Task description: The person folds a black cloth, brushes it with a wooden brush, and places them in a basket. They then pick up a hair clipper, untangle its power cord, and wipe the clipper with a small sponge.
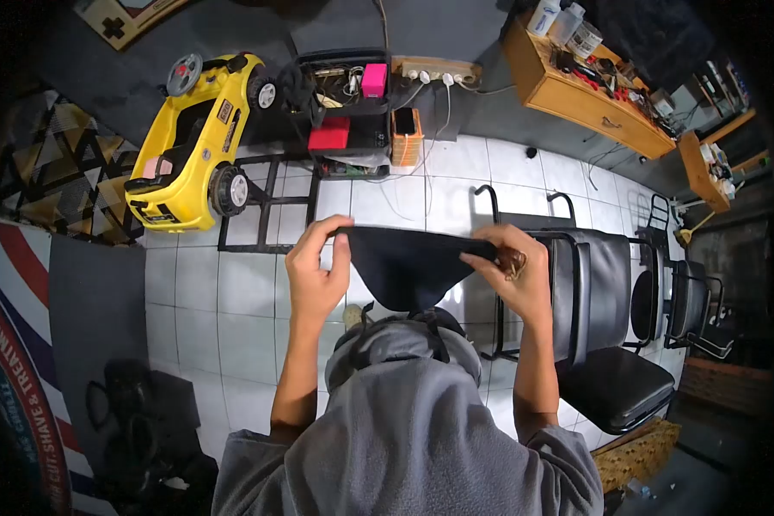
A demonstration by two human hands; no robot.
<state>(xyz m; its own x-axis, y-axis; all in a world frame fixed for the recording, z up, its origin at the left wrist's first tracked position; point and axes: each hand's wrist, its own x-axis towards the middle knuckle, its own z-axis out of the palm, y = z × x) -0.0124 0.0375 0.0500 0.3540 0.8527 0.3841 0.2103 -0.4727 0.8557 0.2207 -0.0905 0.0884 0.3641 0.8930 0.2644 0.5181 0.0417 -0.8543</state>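
Note:
A black cloth is stretched between both hands in front of the chest, its lower edge hanging in a rounded curve. My left hand pinches its left top corner between thumb and fingers. At the other end, my right hand is closed on the right corner, and a small brown, shiny item shows against that palm. What this item is cannot be made out. Below the cloth, a grey garment covers the person's torso and upper arms.
A yellow toy car and a black shelf cart stand beyond the hands. Black chairs are at the right. A wooden drawer unit with tools and bottles is at the upper right. White floor tiles lie below.

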